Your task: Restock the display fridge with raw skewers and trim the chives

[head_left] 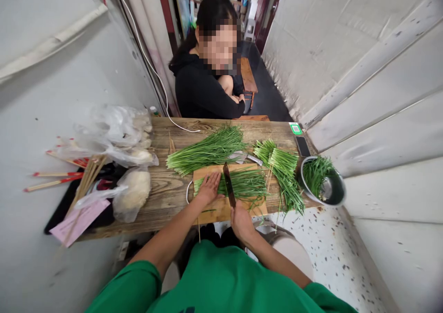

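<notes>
Presently, my left hand [209,192] lies palm down on the green stalks [249,184], its fingers extended, near one another and resting on top rather than wrapped around anything. My right hand [241,218] has its fingers closed around the handle end of a dark-bladed knife [229,184], with no visible gap in the grip.

The stalks under inspection lie lengthwise across a wooden cutting board [221,212], directly in front of me, pale ends to my left and green ends to my right. The blade crosses them just beside my left fingertips, its tip pointing away from me. Whether the edge touches the board, I cannot determine.

The board sits on a wooden bench [166,184]. Beyond it lies a larger loose bunch [209,151] of the same greens; a second knife [254,159], silver-bladed, rests near that bunch's right end. To the right of the board are further bunches [285,168], pale ends pointing away from me. Next to these stands a metal pot [341,191] containing cut greens [316,172], with a phone [302,146] just behind it.

On the left I note filled plastic bags [133,193], a bundle of thin sticks [88,179] and a pink paper [81,222]. A person in black [204,89] sits across the bench, arms folded over the knees.
</notes>
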A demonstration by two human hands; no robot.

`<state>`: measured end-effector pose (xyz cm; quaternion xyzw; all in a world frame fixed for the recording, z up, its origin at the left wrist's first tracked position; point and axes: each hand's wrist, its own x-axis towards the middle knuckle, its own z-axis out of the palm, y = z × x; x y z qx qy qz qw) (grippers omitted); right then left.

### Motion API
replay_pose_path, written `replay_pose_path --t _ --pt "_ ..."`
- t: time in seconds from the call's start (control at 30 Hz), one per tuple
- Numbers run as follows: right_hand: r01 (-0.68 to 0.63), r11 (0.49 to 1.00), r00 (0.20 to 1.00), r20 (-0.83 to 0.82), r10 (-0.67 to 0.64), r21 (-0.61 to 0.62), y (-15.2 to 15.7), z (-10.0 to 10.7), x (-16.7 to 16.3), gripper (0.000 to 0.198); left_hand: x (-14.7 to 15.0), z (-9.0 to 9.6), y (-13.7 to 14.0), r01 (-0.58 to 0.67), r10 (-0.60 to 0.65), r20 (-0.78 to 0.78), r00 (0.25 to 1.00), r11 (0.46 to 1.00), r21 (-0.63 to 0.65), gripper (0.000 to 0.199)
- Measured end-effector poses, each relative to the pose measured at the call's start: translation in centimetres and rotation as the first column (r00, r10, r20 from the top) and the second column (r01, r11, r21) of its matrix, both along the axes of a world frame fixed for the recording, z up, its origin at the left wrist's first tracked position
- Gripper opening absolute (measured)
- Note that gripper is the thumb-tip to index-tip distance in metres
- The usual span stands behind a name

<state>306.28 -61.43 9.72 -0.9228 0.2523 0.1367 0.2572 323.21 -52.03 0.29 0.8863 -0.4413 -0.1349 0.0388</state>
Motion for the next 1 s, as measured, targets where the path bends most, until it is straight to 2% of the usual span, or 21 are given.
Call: replay_pose_path --t 0.2,0.37,0.57,0.73,1.0 --pt "0.013 1.000 1.000 -0.006 -0.013 0.014 -0.1 -0.5 0.3 0.020 -0.2 -0.8 0.1 0.023 -0.023 0.036 0.999 1.000 0.003 0.080" --pt "0.010 1.000 0.999 -0.045 -0.009 0.025 0.1 0.2 0.4 0.020 -0.1 -1.5 0.0 0.023 -0.022 0.046 0.999 1.000 -0.010 0.080" --pt "0.010 1.000 0.999 -0.035 -0.010 0.026 0.3 0.4 0.3 0.021 -0.2 -1.2 -0.1 0.008 -0.007 0.029 1.000 1.000 -0.020 0.079" --pt "0.021 1.000 1.000 -0.014 -0.021 0.019 0.0 -0.5 0.7 0.020 -0.3 -1.2 0.1 0.015 -0.013 0.033 0.999 0.998 -0.057 0.076" --pt "0.040 0.999 0.999 -0.024 -0.039 0.035 0.0 -1.7 1.5 0.020 -0.3 -0.2 -0.1 0.015 -0.014 0.031 0.999 1.000 -0.018 0.069"
